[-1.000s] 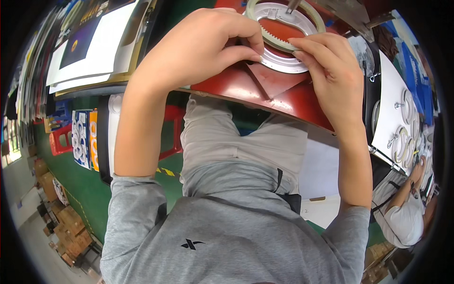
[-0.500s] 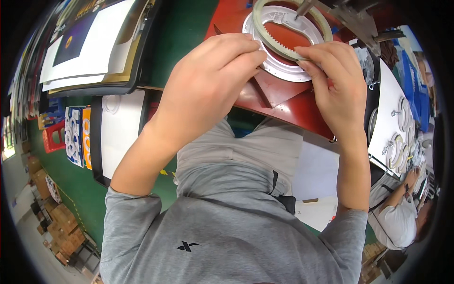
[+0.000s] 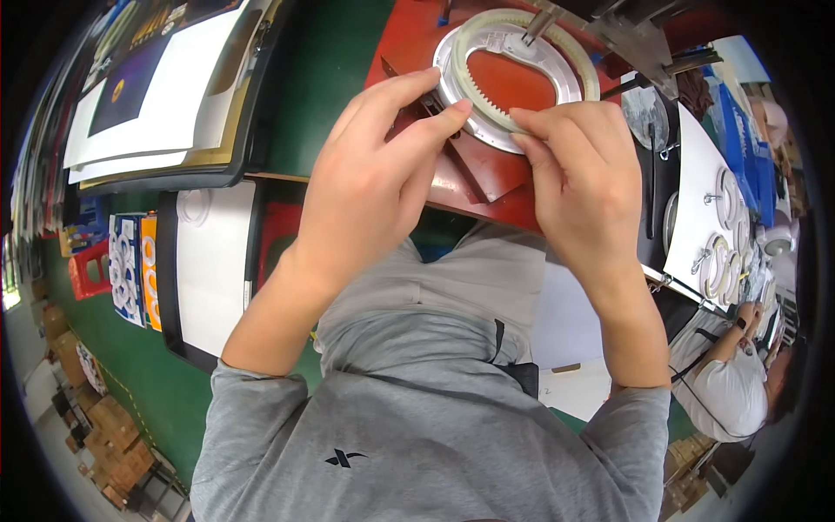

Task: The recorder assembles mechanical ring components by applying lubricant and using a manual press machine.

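- Grey shirt [image 3: 417,418]: a black crossed-stroke emblem [image 3: 345,458] on the front.
- Purple print [image 3: 135,80]: a small orange emblem [image 3: 119,90].
- Dark sheet [image 3: 174,16]: gold lettering, too blurred to read.
- White paper [image 3: 578,390]: a small dark mark [image 3: 546,391].

At the left, white sheets [image 3: 174,104] lie on a black tray [image 3: 209,181]. Cardboard boxes [image 3: 120,445] are heaped at the lower left. At the far right is a co-worker [image 3: 735,391] in a pale top.

A glossy red work surface [image 3: 404,39] carries a white ring [image 3: 490,133], and a dark narrow strip [image 3: 467,174] lies aslant near that ring. At left, a black tray [image 3: 250,122] bears white sheets [image 3: 183,96]; at right, a white board [image 3: 694,191] bears several pale rings [image 3: 717,266]
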{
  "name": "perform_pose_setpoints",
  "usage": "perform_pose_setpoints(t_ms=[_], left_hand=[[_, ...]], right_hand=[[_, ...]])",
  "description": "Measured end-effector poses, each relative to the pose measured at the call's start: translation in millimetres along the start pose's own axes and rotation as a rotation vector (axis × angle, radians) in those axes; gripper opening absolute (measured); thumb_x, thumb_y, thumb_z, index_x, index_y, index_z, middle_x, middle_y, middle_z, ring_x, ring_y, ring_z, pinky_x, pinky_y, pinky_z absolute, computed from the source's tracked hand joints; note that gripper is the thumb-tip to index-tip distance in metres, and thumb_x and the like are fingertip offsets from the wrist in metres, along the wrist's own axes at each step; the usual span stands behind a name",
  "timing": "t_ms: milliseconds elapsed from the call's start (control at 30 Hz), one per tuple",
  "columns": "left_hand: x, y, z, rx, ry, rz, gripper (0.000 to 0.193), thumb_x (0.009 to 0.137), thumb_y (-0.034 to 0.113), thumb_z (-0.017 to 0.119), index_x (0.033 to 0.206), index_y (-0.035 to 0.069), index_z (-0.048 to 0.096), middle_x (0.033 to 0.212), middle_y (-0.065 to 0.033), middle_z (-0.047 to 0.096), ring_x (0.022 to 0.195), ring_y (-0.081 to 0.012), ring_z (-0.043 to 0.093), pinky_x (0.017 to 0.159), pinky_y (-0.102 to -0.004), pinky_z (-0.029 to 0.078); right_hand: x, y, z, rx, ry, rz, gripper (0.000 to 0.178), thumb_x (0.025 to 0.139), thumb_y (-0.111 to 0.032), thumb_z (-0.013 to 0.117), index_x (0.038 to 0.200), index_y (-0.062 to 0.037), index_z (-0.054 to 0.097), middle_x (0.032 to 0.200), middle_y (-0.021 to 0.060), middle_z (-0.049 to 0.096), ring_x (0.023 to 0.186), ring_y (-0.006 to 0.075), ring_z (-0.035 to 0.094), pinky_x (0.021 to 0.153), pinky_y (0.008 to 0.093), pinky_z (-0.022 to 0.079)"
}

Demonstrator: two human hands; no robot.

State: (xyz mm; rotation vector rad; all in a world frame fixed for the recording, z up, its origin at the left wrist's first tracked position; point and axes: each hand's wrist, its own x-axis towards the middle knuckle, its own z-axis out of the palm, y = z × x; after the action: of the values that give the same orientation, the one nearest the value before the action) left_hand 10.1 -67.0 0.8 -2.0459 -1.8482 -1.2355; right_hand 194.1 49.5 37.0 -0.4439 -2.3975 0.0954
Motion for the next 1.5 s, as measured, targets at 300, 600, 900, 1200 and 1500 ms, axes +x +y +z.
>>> perform_pose_setpoints(t_ms=[300, 600, 900, 1200, 1500], left_hand=[[6.9, 2.9, 3.4, -0.094, 0.125, -0.055, 0.024, 0.083, -0.004, 0.069, 0.107, -0.001, 0.068, 0.112, -0.0163, 0.07, 0.104, -0.0353, 0.066, 0.09, -0.0408, 0.054], [10.8, 3.9, 5.8, -0.077, 0.173, -0.115, 0.021, 0.086, -0.004, 0.07, 0.106, 0.0, 0.071, 0.109, -0.0131, 0.074, 0.097, -0.0281, 0.07, 0.085, -0.0346, 0.056], [24.2, -0.1, 7.0, -0.139, 0.232, -0.133, 0.012, 0.084, 0.002, 0.073, 0.094, 0.001, 0.068, 0.089, -0.0126, 0.07, 0.083, -0.0316, 0.066, 0.073, -0.0388, 0.053], [41.3, -13.6, 22.1, -0.09, 0.18, -0.167, 0.019, 0.087, 0.013, 0.075, 0.103, 0.003, 0.075, 0.099, -0.012, 0.073, 0.075, -0.0213, 0.069, 0.07, -0.0289, 0.055], [43.7, -7.0, 30.0, -0.424, 0.351, -0.33, 0.012, 0.082, 0.003, 0.068, 0.091, 0.004, 0.077, 0.096, -0.0144, 0.074, 0.075, -0.0241, 0.07, 0.069, -0.0313, 0.057]], right_hand=[[1.7, -11.5, -1.6, 0.007, -0.012, 0.072, 0.019, 0.073, 0.001, 0.076, 0.092, -0.0011, 0.071, 0.085, 0.0092, 0.063, 0.081, 0.0292, 0.059, 0.072, 0.0393, 0.049], [6.4, -17.3, -1.5, 0.038, -0.034, 0.098, 0.018, 0.076, 0.003, 0.075, 0.094, -0.0003, 0.072, 0.086, 0.0102, 0.064, 0.083, 0.0292, 0.06, 0.074, 0.038, 0.05], [9.5, -21.7, 2.8, 0.007, -0.045, 0.117, 0.016, 0.073, 0.002, 0.076, 0.088, -0.0009, 0.071, 0.082, 0.0093, 0.061, 0.08, 0.0294, 0.058, 0.072, 0.039, 0.049], [7.6, -20.9, 4.4, -0.026, -0.068, 0.124, 0.015, 0.074, -0.001, 0.075, 0.089, -0.0026, 0.071, 0.082, 0.0076, 0.06, 0.081, 0.0279, 0.057, 0.071, 0.039, 0.047], [5.5, -15.8, 0.9, -0.111, -0.147, 0.012, 0.021, 0.079, -0.006, 0.072, 0.1, -0.0044, 0.073, 0.086, 0.0035, 0.06, 0.083, 0.0231, 0.057, 0.07, 0.0365, 0.042]])
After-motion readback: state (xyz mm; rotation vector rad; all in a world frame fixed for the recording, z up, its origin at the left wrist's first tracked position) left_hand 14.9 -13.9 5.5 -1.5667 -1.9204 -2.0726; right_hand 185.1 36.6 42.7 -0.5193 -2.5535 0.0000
